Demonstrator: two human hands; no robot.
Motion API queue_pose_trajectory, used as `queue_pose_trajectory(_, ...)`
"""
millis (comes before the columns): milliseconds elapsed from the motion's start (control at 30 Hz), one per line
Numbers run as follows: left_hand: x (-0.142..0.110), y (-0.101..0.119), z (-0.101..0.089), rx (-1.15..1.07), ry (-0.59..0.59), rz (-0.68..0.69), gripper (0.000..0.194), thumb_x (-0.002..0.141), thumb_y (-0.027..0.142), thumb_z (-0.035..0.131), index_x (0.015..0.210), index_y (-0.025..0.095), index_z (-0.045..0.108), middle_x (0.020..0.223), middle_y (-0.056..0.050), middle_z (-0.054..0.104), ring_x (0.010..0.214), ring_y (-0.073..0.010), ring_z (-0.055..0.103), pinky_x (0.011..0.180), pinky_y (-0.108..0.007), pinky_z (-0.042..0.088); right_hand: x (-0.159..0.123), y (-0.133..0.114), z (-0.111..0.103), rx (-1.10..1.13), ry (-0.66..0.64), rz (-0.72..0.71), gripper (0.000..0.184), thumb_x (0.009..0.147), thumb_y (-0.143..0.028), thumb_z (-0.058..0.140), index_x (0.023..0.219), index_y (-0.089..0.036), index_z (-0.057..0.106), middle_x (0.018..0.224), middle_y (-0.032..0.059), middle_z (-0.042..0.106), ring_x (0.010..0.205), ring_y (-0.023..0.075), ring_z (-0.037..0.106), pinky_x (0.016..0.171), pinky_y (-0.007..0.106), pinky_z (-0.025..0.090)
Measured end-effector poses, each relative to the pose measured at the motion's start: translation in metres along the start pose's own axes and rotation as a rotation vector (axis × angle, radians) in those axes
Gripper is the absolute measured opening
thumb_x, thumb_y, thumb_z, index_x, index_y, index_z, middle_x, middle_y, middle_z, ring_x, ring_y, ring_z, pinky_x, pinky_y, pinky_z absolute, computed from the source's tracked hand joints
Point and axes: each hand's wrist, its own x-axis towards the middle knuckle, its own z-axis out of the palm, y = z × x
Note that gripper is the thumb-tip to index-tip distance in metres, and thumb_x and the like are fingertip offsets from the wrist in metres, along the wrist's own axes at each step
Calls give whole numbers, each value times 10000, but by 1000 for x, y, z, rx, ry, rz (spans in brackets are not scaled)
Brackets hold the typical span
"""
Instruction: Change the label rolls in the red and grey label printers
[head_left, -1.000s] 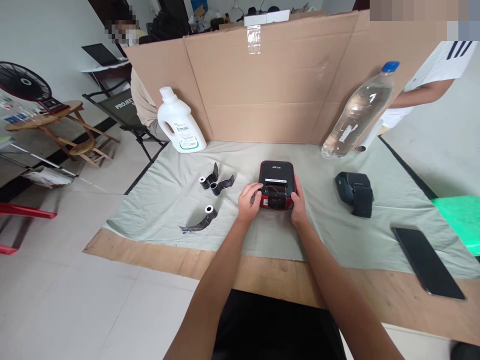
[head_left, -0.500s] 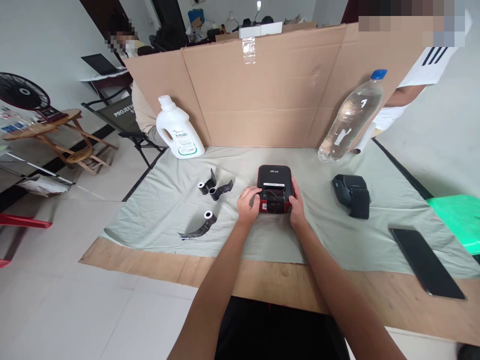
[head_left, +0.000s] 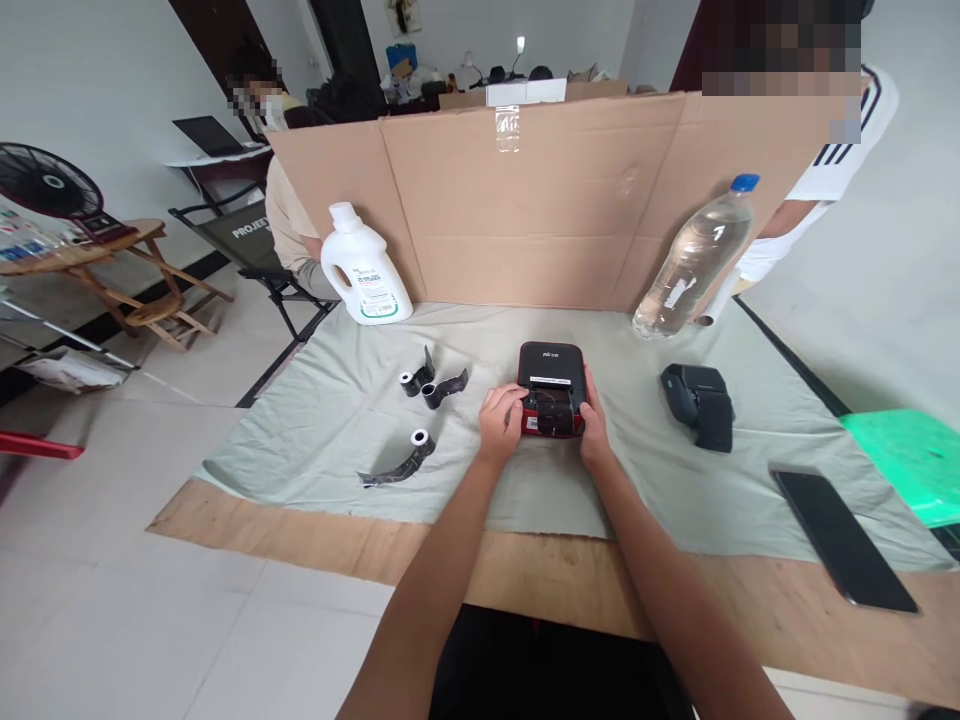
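A small black and red label printer (head_left: 551, 363) rests on the cloth in front of me. A strip of black label tape (head_left: 556, 418) hangs over its front face. My right hand (head_left: 593, 420) grips the printer's right side, thumb on the front corner. Curled round the left front corner is my left hand (head_left: 501, 420), its fingertips at the slot by the tape; exactly what they pinch is hidden. To the left lie three small rolls of black tape: a back roll (head_left: 415, 380), another beside it (head_left: 442, 388) and a nearer roll (head_left: 417, 450) with its tail unrolled.
A black device (head_left: 699, 405) and a dark phone (head_left: 844, 540) lie at the right. A white jug (head_left: 367, 270) and a clear bottle (head_left: 694, 262) stand before the cardboard screen (head_left: 525, 220). Two people are behind it. Green plastic (head_left: 904, 465) sits at the right edge.
The view has tilted slightly, so everything sits a little lower in the picture. Both hands stay on the printer, with hardly any movement of the fingers.
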Motion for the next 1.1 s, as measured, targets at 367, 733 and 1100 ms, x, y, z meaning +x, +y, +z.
queue_pose_trajectory(367,-1,-2,3,-40,-8,-94,390,1094,383,366,1101,205,713,1027,-87,714,988,-212,669,881,-364,555,2,-19,-1,-153,-13,-22,674,1029,-578,418,1641,-295,394,1727,14,334,1612,274,272,1340,489,184)
queue_pose_trajectory(733,-2,1,1,-76,-32,-65,387,1100,360,346,1100,200,698,1085,-99,711,1052,-212,672,954,-380,557,58,-43,3,-217,-45,214,831,971,-674,469,1674,-268,292,1745,19,285,1632,230,206,1345,433,157)
queue_pose_trajectory(1100,-1,3,-1,-110,-19,-41,351,1088,345,379,1101,197,697,1179,-125,724,1120,-230,682,1015,-434,576,91,-89,-2,-915,-344,-60,368,967,-265,457,1178,-200,751,1166,131,767,1047,271,708,925,394,565)
